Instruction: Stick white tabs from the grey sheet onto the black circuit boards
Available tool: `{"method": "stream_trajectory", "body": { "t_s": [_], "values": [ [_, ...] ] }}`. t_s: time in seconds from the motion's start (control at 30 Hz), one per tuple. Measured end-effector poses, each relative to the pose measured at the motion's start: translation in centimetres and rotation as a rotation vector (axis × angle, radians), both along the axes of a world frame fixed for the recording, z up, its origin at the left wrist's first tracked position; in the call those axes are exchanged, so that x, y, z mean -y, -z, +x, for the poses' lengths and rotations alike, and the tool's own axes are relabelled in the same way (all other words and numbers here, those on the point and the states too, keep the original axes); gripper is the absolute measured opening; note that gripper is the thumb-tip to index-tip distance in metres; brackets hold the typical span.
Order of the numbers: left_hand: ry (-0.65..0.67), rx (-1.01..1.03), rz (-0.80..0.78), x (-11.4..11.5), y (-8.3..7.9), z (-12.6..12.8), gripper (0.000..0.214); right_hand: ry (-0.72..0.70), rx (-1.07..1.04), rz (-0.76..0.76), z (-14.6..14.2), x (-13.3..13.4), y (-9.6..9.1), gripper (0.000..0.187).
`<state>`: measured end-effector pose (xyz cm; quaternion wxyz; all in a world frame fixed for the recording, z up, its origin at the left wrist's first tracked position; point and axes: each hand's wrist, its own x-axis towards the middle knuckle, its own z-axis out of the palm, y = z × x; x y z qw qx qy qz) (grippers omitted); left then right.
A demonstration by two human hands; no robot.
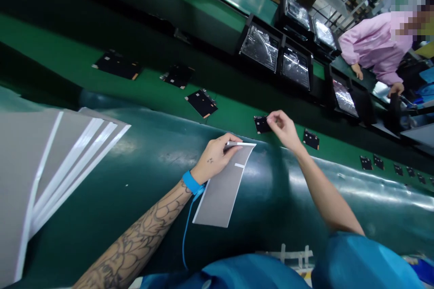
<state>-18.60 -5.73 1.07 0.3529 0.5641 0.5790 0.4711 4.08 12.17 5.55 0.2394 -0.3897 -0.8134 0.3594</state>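
My left hand (217, 156), with a blue wrist strap and cord at the wrist, grips a narrow grey sheet (219, 201) with white edges, thumb on top. A short white strip (239, 165) lies across this sheet near its right edge. My right hand (284, 130) is closed in a pinch over the right side of a small black circuit board (261, 124) on the green belt. Its fingertips cover part of that board; whether they hold anything is hidden. Another circuit board (311, 139) lies to the right of this hand.
A fan of larger grey sheets (20, 158) with white edges covers the left of the bench (152, 153). More circuit boards (201, 102) are spread along the belt (233, 119). Beyond it stand black trays (261, 45) with shiny wrapped contents. A co-worker in pink sleeves (368, 36) is at far right.
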Motion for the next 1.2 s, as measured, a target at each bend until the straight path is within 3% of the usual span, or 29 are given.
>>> {"method": "stream_trajectory", "body": {
  "t_s": [0.13,0.23,0.5,0.9,1.03,1.2],
  "values": [
    [0.01,-0.047,-0.005,-1.0,0.4,1.5,0.011,-0.152,-0.029,0.068,-1.8,6.0,-0.1,0.021],
    [-0.019,-0.119,-0.036,-1.5,0.6,2.3,0.009,-0.147,-0.097,0.062,-2.4,7.8,0.2,0.015],
    [-0.015,-0.212,-0.044,-1.6,0.3,2.5,0.006,-0.139,-0.086,0.066,-2.3,8.5,0.6,0.014],
    [-0.013,-0.185,-0.04,-1.5,0.5,2.5,0.007,-0.142,-0.035,0.045,-2.4,8.9,1.0,0.014],
    [-0.003,-0.127,-0.022,-1.4,0.5,2.5,0.008,-0.077,-0.082,0.021,-1.5,7.1,0.6,0.02],
    [0.005,-0.13,-0.032,-1.3,0.2,2.2,0.009,-0.067,0.077,-0.046,2.4,-0.3,0.4,0.029]
  ]
}}
